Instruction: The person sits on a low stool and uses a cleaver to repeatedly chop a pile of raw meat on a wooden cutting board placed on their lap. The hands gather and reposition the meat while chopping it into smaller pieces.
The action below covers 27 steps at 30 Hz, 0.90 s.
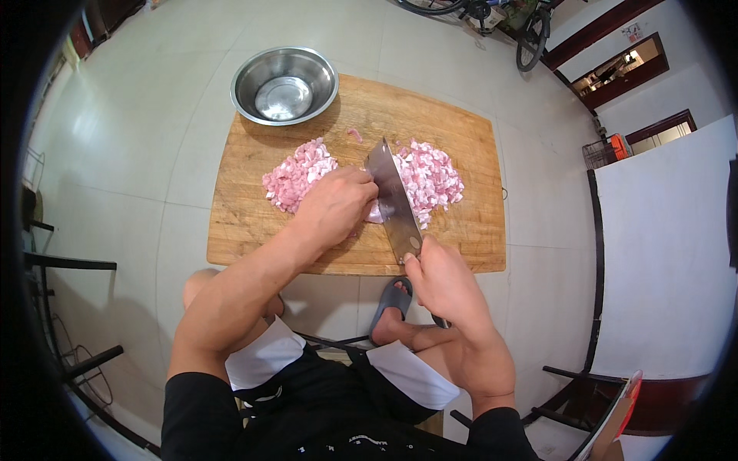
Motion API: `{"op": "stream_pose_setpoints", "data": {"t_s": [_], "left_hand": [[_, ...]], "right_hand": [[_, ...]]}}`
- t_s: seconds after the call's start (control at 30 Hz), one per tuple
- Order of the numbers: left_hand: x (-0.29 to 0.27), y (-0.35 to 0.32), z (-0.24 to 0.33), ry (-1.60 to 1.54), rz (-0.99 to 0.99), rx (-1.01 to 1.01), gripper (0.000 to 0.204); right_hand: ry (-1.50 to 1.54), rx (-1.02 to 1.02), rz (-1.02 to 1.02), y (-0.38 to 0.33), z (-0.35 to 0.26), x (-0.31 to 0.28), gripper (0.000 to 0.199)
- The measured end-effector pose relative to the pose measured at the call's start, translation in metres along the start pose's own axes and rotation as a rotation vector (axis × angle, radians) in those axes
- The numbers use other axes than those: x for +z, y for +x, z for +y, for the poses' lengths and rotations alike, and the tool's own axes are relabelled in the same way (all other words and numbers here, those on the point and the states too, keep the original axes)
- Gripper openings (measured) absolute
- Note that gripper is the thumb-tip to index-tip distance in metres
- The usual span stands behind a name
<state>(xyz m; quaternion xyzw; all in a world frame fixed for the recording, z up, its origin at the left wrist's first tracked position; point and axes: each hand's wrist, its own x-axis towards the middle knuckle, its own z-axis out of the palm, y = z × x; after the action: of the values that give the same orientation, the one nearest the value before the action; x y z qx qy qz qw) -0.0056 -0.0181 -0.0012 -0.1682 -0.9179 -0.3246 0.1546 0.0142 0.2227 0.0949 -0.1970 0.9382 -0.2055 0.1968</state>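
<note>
In my right hand [446, 280] is the handle of a cleaver [395, 201], its broad blade pointing away from me across the cutting board [261, 240]. My left hand [336, 206] has its fingers curled down on a piece of pale pink meat [374, 213], close against the blade's left face. Much of that piece is hidden under the fingers. Left of the blade lies a heap of diced pink meat [296, 173], partly behind my left hand. A second heap of diced meat [430, 178], paler, spreads to the right of the blade. A small scrap [354, 135] lies beyond them.
A steel bowl [284, 86] with nothing in it stands on the board's far left corner. Past the board is a tiled floor [181, 115]. A white-topped table [665, 261] is at the right, dark chair legs at the left [73, 263], a bicycle [530, 38] far off.
</note>
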Motion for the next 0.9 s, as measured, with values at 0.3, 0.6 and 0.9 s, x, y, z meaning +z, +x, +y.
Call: {"op": "stream_pose_setpoints", "data": {"t_s": [0.3,0.6,0.9], "left_hand": [[0.003,0.003,-0.002,-0.014,0.019,-0.033,0.010],[0.005,-0.001,0.007,0.026,0.068,-0.080,0.016],[0.014,0.001,0.006,0.046,0.171,-0.069,0.020]], "right_hand": [[-0.059,-0.119,0.132,0.062,-0.018,0.009,0.029],[-0.028,-0.058,0.150,0.079,-0.016,0.015,0.029],[-0.047,-0.014,0.011,0.028,0.002,0.001,0.031]]}}
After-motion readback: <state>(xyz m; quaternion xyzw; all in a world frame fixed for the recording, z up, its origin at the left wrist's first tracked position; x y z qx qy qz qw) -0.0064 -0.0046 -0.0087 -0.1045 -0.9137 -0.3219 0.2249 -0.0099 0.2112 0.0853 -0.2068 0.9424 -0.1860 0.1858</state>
